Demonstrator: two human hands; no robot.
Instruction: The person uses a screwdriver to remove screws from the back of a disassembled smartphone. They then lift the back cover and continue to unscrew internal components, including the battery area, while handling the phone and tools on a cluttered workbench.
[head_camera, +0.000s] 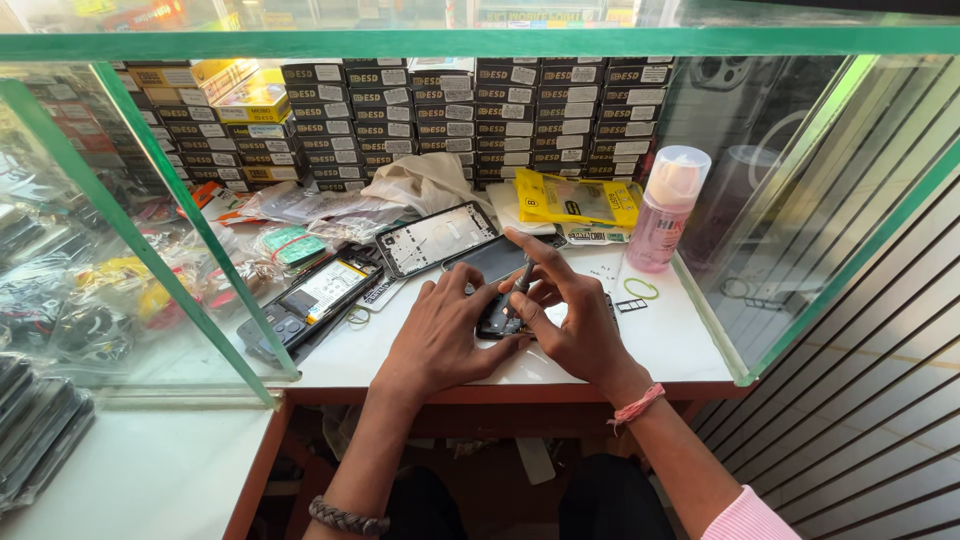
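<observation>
- Left hand (440, 335) lies palm-down on the white worktop (670, 345), fingers curled loosely over the left side of a small dark phone (497, 318), pinning it flat; a dark braided band sits on that wrist
- Right hand (572, 320) pinches a thin dark tool, probably a screwdriver (521, 280), between thumb and fingers, index finger stretched along the top of its shaft; tip points down onto the phone
- Phone sits at the front centre of the worktop, between the two hands, mostly covered by them; which face is up, cannot tell
- Pink thread band (637, 405) on the right wrist, pink sleeve cuff below it
- Just behind the hands: a dark screen panel (487, 258) lying flat, and beside it to the left a phone frame (435, 238) with a pale inner face, tilted
- Further left: an opened handset (310, 300) showing a keypad and a light label, lying diagonally
- Right of the hands: a green rubber band (641, 288) on the worktop, near a pink bottle with clear cap (668, 210) standing upright
- Yellow packet (577, 200) behind, flat, next to a crumpled beige cloth (425, 180)
- Back wall: stacked rows of small dark boxes (480, 115)
- Green-edged glass panes (190, 215) enclose the worktop on left, right and top
</observation>
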